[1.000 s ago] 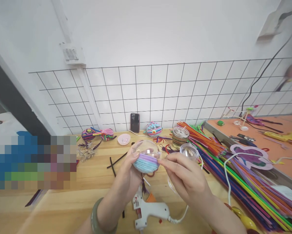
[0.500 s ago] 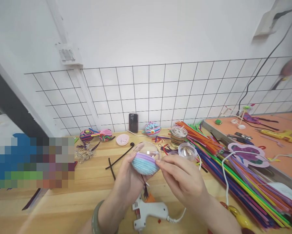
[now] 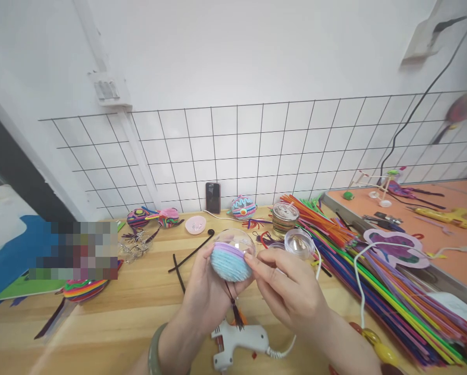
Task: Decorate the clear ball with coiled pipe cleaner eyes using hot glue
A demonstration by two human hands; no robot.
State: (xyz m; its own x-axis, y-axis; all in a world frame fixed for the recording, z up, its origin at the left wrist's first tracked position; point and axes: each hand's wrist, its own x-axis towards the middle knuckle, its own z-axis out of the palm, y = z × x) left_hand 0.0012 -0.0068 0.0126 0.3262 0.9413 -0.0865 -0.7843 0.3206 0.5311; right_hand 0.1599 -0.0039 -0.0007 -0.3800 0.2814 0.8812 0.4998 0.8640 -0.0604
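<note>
My left hand (image 3: 205, 294) cups a clear plastic ball (image 3: 230, 257) from below; its lower half is wrapped in pale blue and purple pipe cleaner, and a dark tassel (image 3: 237, 312) hangs under it. My right hand (image 3: 290, 289) pinches the ball's right side at the wrapped edge with thumb and fingers. Both hands are closed on the ball, held above the wooden table (image 3: 131, 312). A green bangle (image 3: 153, 354) sits on my left wrist.
A white glue gun (image 3: 239, 344) with its cord lies just below my hands. A clear half-sphere (image 3: 299, 242), a jar (image 3: 285, 217), a big heap of coloured pipe cleaners (image 3: 377, 276), wrapped balls (image 3: 243, 207), a phone (image 3: 213, 197) and a wire grid (image 3: 256, 151) stand behind.
The ball has been turned in my hands, so more of the blue wrapping faces me and the tassel hangs lower. The view shifted slightly; the hands stay on the ball.
</note>
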